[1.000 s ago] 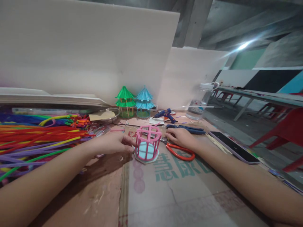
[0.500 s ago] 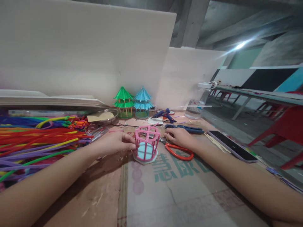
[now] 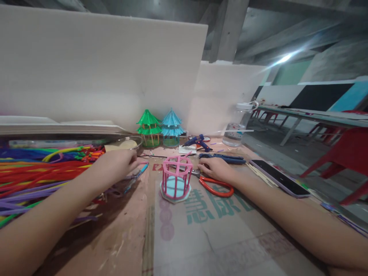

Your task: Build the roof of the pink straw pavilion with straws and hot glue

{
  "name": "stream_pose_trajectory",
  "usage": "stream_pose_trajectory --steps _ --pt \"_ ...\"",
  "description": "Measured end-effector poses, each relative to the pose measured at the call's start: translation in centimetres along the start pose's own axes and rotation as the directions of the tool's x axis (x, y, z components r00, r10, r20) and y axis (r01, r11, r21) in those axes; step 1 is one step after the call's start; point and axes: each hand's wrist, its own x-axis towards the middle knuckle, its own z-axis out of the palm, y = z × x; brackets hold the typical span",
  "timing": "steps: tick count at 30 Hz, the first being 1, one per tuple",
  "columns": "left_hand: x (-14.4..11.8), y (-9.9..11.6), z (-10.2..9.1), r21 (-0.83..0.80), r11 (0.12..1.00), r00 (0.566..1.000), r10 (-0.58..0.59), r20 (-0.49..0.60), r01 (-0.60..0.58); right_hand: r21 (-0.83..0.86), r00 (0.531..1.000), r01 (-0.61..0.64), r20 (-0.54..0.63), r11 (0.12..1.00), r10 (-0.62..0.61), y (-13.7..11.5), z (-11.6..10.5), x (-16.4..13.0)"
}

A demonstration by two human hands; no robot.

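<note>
A small pink cage-like frame (image 3: 177,168) of thin strips stands upright on a pale blue many-sided base (image 3: 174,188), with neither hand on it. My left hand (image 3: 122,165) is to its left, fingers drawn together at a short pink strip (image 3: 143,163); whether they grip it is hidden. Just below those fingers lies a blue pen-like stick (image 3: 137,178). My right hand (image 3: 215,168) rests on the table with fingers loosely bent and nothing visible in them. It lies beside the orange-handled scissors (image 3: 216,190) and in front of the dark blue pliers (image 3: 230,158).
Bundles of coloured pipe cleaners (image 3: 43,172) cover the left side. Green (image 3: 148,128) and blue (image 3: 171,128) model pavilions stand at the back, near a glue gun (image 3: 198,142) and a water bottle (image 3: 237,124). A phone (image 3: 280,178) lies at right.
My left hand has let go of the pink frame and moved left and slightly up to the pink strip. The frame stays standing. My right hand keeps its place by the scissors.
</note>
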Motion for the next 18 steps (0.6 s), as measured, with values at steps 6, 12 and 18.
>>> stream_pose_trajectory --steps 6,12,18 --pt "0.5 -1.9 -2.0 0.116 0.981 0.985 -0.148 -0.084 0.157 0.001 1.000 -0.001 -0.003 1.000 0.001 -0.1 0.0 0.0" --pt "-0.1 -1.4 -2.6 0.026 0.996 0.986 -0.085 -0.144 0.089 -0.004 1.000 0.000 -0.003 1.000 0.000 0.0 0.2 0.1" --pt "0.2 -0.9 -1.8 -0.023 1.000 0.980 -0.023 -0.196 0.019 0.000 1.000 0.008 -0.012 1.000 -0.008 0.1 0.3 0.2"
